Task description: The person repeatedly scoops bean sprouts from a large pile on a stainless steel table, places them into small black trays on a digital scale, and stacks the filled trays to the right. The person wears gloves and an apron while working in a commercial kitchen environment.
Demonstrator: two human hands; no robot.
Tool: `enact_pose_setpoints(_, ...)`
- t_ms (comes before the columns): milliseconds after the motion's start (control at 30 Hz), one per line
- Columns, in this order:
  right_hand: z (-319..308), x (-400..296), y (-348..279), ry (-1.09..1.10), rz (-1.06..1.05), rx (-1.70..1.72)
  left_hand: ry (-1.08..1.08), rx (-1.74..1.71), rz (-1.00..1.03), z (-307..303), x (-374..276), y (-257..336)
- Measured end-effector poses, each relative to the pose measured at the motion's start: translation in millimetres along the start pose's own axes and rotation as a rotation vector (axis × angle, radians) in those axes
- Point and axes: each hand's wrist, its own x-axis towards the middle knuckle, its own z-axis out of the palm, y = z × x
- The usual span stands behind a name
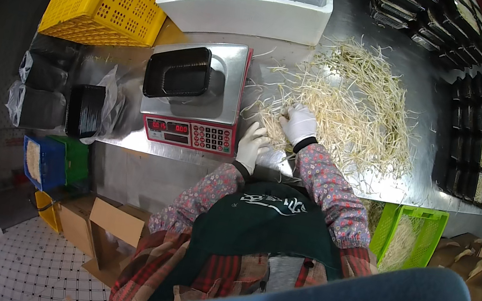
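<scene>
A loose heap of bean sprouts (350, 107) lies on the metal table. My right hand (299, 124), in a white glove, is at the heap's near left side with its fingers curled into the sprouts. Beside it, my left hand (251, 145), also gloved, rests at the heap's edge near the scale; its fingers are apart and I see nothing held in them. To the left stands a red digital scale (233, 86) with a steel pan and lit red digits. An empty black plastic tray (177, 72) sits on that pan, slightly askew.
Behind the scale are a white foam box (245, 18) lined with clear plastic and a yellow perforated crate (125, 9). Black trays (84, 111) stand at left. Stacked filled trays (474, 143) line the right. Below the table edge are a green crate (435, 240) and cardboard boxes (77, 228).
</scene>
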Motion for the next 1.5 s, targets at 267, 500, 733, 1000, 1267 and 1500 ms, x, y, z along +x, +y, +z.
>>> enact_pose_setpoints(267,9.2,4.8,0.9,0.013,0.151,0.069,-0.006,0.043,0.006,3.6,-1.9,1.8)
enact_pose_setpoints(500,-80.7,-46.1,55.5,0.299,0.092,0.627,-0.006,-0.003,-0.051,-3.8,11.0,-2.5)
enact_pose_setpoints(733,-31.5,-66.4,78.7,0.323,0.421,0.110,-0.067,0.105,-0.140,64.1,41.3,11.7)
enact_pose_setpoints(1000,-69.8,-68.9,-10.5,0.129,0.085,0.500,-0.303,-0.054,0.039,80.2,8.9,34.1)
enact_pose_setpoints(1267,-110.3,-95.2,132.3,0.142,0.715,-0.242,-0.179,-0.030,-0.132,23.7,20.6,2.8)
enact_pose_setpoints(1500,-97.9,-93.3,184.0,0.207,0.666,0.236,-0.141,0.008,-0.170,10.2,23.4,1.3)
